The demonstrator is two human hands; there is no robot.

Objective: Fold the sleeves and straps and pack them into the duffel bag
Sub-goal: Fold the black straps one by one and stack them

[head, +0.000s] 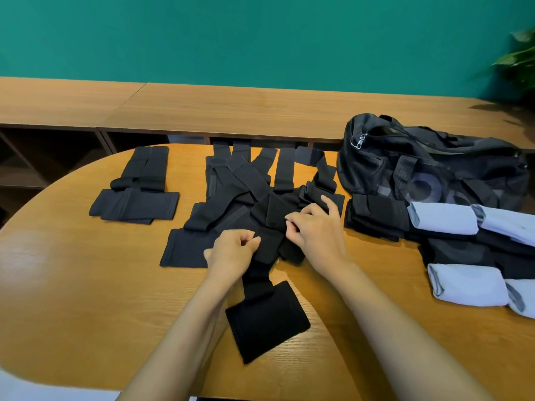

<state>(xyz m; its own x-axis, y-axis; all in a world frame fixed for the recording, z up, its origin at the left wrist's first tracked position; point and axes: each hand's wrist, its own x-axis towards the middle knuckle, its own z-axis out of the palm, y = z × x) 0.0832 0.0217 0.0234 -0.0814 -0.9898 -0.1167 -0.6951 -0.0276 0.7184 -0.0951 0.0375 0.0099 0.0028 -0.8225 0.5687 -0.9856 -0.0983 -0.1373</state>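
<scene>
A black strap (267, 241) lies in the middle of the wooden table (86, 285). It runs from a tangled heap toward the near edge, where it ends in a flat black pad (267, 321). The left hand (233, 251) pinches the strap's left side between curled fingers and thumb. The right hand (314, 230) pinches the fabric just beside it, fingers bent as well. Behind the hands the heap of straps (246, 180) sprawls, the bands crossing over one another. A folded black bundle (136, 195) sits apart on the left. On the right the duffel bag (428, 163) lies slumped at the table's far side, with folded black pieces (376, 217) and pale blue rolls (444, 218) in front of it. A long wooden shelf (202, 105) and a green wall (231, 33) stand behind.
</scene>
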